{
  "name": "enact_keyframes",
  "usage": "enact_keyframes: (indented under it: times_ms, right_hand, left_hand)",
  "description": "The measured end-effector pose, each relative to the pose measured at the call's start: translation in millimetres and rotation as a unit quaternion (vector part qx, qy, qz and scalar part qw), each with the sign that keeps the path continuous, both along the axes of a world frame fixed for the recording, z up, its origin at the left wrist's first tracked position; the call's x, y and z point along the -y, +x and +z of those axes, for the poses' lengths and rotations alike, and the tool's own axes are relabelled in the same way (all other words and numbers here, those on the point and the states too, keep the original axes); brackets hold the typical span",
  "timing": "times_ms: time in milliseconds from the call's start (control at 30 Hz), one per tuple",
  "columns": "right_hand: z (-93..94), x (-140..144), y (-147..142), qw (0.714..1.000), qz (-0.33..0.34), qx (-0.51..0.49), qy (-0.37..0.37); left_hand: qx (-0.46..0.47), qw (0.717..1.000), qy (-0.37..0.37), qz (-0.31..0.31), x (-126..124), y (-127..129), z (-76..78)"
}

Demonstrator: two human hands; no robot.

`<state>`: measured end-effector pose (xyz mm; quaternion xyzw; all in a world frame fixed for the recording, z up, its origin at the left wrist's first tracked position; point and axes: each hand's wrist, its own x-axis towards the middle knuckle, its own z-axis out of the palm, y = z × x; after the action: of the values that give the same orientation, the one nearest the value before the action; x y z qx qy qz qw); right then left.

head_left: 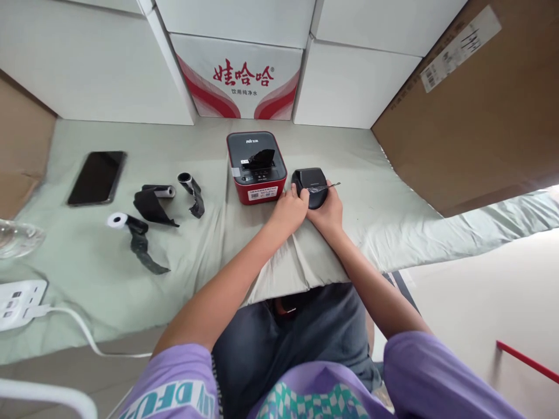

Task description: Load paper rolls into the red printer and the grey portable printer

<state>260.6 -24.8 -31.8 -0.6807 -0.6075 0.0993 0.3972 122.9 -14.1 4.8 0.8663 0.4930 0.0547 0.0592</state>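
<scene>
A small black portable printer [310, 177] sits low over the cloth in front of me, held between both hands. A thin dark strip [325, 187] sticks out along its front and points right. My left hand [290, 209] is closed at the printer's front left edge, its fingertips close to the strip's left end. Around the right side and front, my right hand [329, 210] grips the printer, with fingertips near the strip. Just left of it stands a red and black printer [259, 195], a crumpled black piece [263, 157] rising from its top slot.
Left on the green cloth [209, 244] lie a phone [96, 177] and paper rolls with black tails: a white-ended roll [117, 220], a middle roll [152, 203] and a right roll [192, 192]. A power strip [20, 302] sits near left. White boxes [244, 46] and a brown carton [471, 116] border the table.
</scene>
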Motion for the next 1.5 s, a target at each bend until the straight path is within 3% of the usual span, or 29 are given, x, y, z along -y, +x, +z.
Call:
enact_keyframes:
  times_ms: [333,733,967,1133,1233,1367,1500]
  right_hand:
    - [4.5,2,-3,1.000,-0.014,-0.004,-0.004]
    - [-2.1,-1,-3,1.000,-0.018,0.003,0.002]
    - [-7.5,-4,9,0.998,0.041,0.002,0.057]
    - [-3.1,-4,30,0.994,0.087,-0.055,0.034]
    - [7.9,-10,44,0.990,0.081,-0.118,0.001]
    - [42.8,-29,54,0.972,0.052,-0.186,-0.131]
    - [88.2,-61,48,0.954,0.073,-0.068,-0.282]
  left_hand:
    - [-0.015,0.999,0.036,-0.025,-1,-2,-3.8]
    - [0.046,0.999,0.021,0.020,1,-4,-6.9]
    - [0.048,0.998,0.003,0.040,5,-7,-3.7]
    - [0.053,0.998,-0.001,0.039,3,-8,-6.4]
    - [0.061,0.997,-0.002,0.044,2,-8,-10.2]
    - [0.060,0.998,-0.004,0.037,2,-8,-10.8]
    - [0.052,0.998,-0.009,0.041,2,-8,-9.1]
